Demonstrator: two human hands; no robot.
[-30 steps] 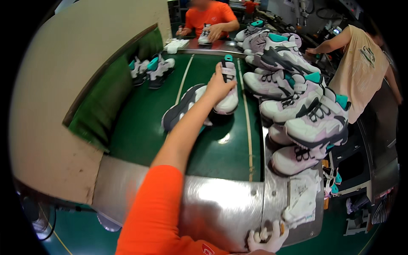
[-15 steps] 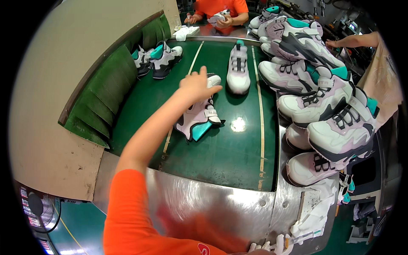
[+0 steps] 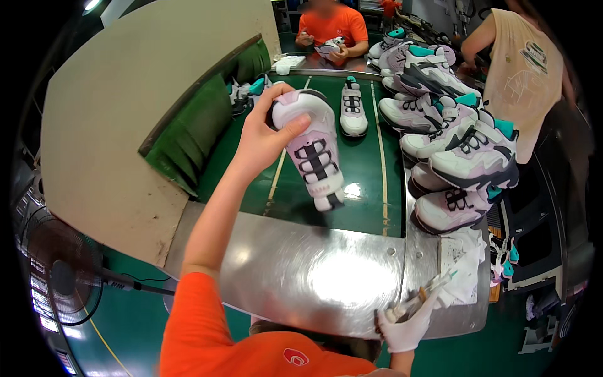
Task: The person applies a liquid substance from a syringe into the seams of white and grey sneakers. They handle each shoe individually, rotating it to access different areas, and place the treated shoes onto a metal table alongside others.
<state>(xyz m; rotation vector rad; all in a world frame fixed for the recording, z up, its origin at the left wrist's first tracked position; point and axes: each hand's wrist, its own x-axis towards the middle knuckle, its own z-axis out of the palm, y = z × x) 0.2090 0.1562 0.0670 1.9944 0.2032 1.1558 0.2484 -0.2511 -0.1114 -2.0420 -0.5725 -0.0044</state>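
Observation:
My left hand (image 3: 259,141) grips a white-and-lilac sneaker (image 3: 317,160) by its toe, thumb across the top. The sneaker hangs tilted above the green conveyor belt (image 3: 370,207), toe up and black-laced strap side facing me. My right hand (image 3: 405,328), in a white glove, is closed around a slim tool (image 3: 425,293) with an orange-brown part and a pale green tip. Its exact kind is unclear. That tool is over the metal edge, close to a crumpled white cloth (image 3: 461,267).
Matching sneakers (image 3: 474,154) are piled along the right side. Another sneaker (image 3: 353,110) stands on the belt, more behind the green flap curtain (image 3: 188,138). Across the belt a person in orange (image 3: 336,28) holds a shoe; another person (image 3: 521,69) stands at right. A fan (image 3: 63,276) is lower left.
My left hand has taken hold of the sneaker lying on the belt and lifted it. My gloved right hand with the tool shows more fully. The whole view has shifted.

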